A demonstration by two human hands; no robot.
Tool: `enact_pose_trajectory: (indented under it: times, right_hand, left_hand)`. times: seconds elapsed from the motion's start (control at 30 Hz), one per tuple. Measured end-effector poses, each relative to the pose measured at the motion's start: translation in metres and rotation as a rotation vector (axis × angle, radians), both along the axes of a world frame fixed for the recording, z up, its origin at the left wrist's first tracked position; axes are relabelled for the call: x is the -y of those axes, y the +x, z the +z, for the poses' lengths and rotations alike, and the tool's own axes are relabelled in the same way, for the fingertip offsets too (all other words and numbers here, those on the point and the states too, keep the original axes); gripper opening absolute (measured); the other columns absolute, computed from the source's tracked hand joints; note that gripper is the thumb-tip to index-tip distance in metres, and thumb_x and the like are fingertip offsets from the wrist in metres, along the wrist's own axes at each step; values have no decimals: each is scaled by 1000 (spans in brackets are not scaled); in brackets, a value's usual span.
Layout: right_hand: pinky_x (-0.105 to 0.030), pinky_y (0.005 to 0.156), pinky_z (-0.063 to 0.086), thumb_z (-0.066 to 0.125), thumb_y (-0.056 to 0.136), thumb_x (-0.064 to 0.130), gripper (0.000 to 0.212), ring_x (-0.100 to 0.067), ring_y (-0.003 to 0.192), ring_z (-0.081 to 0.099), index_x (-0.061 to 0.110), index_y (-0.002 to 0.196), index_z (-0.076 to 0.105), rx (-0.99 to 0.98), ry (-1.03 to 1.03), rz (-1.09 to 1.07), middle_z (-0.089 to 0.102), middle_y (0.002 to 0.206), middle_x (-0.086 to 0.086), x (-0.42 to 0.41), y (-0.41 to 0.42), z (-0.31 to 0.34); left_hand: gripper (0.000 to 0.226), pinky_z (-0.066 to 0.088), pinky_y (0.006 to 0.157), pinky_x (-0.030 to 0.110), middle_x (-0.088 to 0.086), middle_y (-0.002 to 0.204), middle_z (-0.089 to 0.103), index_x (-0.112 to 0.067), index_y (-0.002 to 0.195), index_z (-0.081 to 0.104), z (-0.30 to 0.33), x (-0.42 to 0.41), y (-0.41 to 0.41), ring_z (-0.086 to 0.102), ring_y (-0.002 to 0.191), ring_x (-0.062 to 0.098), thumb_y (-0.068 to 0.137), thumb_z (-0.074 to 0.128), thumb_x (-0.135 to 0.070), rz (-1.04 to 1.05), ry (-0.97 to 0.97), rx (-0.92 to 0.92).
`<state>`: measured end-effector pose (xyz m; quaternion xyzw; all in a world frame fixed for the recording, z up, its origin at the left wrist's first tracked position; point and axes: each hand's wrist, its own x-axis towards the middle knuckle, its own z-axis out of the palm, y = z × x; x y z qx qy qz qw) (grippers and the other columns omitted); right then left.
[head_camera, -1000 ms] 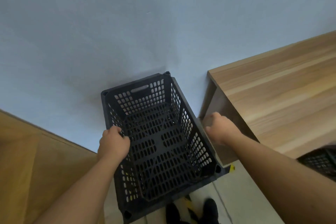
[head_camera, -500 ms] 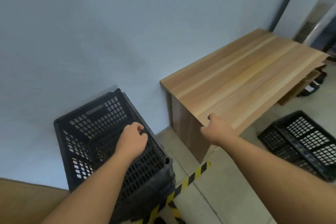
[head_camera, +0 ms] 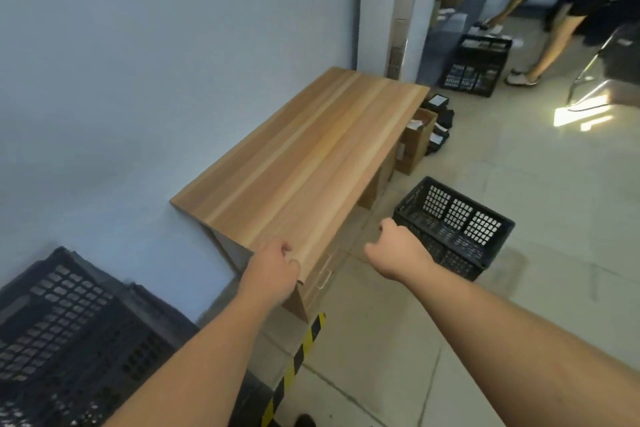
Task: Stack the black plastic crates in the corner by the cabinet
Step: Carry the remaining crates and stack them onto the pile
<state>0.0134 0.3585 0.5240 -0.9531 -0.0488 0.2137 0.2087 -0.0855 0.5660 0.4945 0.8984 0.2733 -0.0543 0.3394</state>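
A stack of black plastic crates [head_camera: 65,336] stands in the corner at the lower left, against the wall and left of the wooden cabinet [head_camera: 311,163]. Another black crate [head_camera: 453,225] sits on the floor to the right of the cabinet. My left hand [head_camera: 273,270] hovers loosely curled over the cabinet's near corner, holding nothing. My right hand [head_camera: 398,246] reaches out with fingers apart toward the floor crate, a little short of its near rim.
Yellow-black hazard tape [head_camera: 294,364] runs along the floor below the cabinet. Cardboard boxes [head_camera: 415,142] stand at the cabinet's far end. A loaded black crate [head_camera: 474,66] sits by the doorway, where people's legs [head_camera: 550,42] are visible at the upper right.
Both hands have let go of the corner crate. The view has swung right; my hands now extend past the cabinet toward the crate on the floor.
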Motion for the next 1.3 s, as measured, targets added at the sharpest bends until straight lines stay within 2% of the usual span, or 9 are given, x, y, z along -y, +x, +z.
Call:
enact_pose_trajectory:
  times: [0.1, 0.2, 0.33, 0.47, 0.6, 0.7, 0.83, 1.07, 1.3]
  right_hand:
    - [-46, 98, 52, 50, 93, 37, 55, -38, 124, 55, 14, 143, 43, -10, 10, -101, 55, 138, -15, 39, 17, -3]
    - [-46, 98, 52, 51, 91, 38, 54, -38, 122, 57, 16, 140, 46, -13, 1, -204, 56, 135, -14, 73, 35, -6]
    - [-46, 98, 53, 53, 90, 38, 52, -38, 120, 58, 17, 137, 47, -14, -13, -333, 57, 132, -13, 110, 71, -11]
    - [-43, 95, 53, 52, 90, 34, 49, -39, 117, 59, 16, 135, 47, 4, -5, -437, 58, 130, -14, 137, 107, -11]
    - [-38, 92, 50, 52, 93, 31, 50, -38, 121, 58, 14, 139, 46, 8, -5, -525, 57, 134, -16, 163, 136, -19]
    - [-34, 82, 46, 52, 94, 30, 48, -36, 118, 59, 14, 139, 47, -18, 0, -588, 58, 133, -14, 187, 148, -29]
    - [-38, 89, 52, 53, 92, 30, 48, -34, 116, 61, 14, 137, 49, -34, 23, -665, 60, 133, -12, 223, 165, -37]
    - [-38, 89, 48, 56, 95, 35, 50, -36, 121, 57, 17, 141, 47, -10, 26, -719, 56, 136, -13, 299, 231, -47]
    - [-40, 90, 48, 54, 94, 37, 53, -34, 124, 54, 20, 143, 44, -12, 9, -665, 54, 139, -11, 378, 311, -42]
  left_hand:
    - [38, 52, 98, 39, 2, 131, 58, -20, 139, 56, 0, 34, 39, 56, 110, 20, 101, 54, -22, -97, 20, -4]
    - [36, 54, 90, 36, -1, 129, 54, -21, 138, 55, -5, 64, 79, 59, 105, 20, 103, 54, -22, -175, 7, -28]
    - [38, 57, 102, 42, 2, 136, 58, -23, 139, 56, -13, 97, 134, 63, 115, 23, 102, 59, -24, -283, -15, -31]
    - [37, 57, 87, 35, 2, 136, 57, -22, 137, 57, -21, 122, 185, 65, 105, 22, 100, 58, -26, -378, 19, -50]
    - [36, 57, 93, 37, 1, 133, 59, -22, 135, 59, -25, 150, 236, 64, 104, 21, 99, 57, -25, -474, 60, -47]
    - [35, 59, 93, 40, 0, 130, 59, -23, 133, 59, -28, 174, 266, 65, 103, 21, 98, 58, -25, -547, 68, -63]
    - [35, 57, 97, 38, 2, 130, 61, -21, 133, 61, -32, 212, 304, 62, 101, 18, 99, 58, -23, -615, 67, -69]
    - [41, 57, 101, 42, 0, 135, 59, -24, 140, 57, -38, 290, 383, 65, 111, 21, 100, 60, -31, -613, 47, -85]
    - [54, 59, 101, 49, -1, 147, 51, -29, 151, 45, -42, 358, 449, 60, 125, 24, 100, 56, -45, -531, 23, -93]
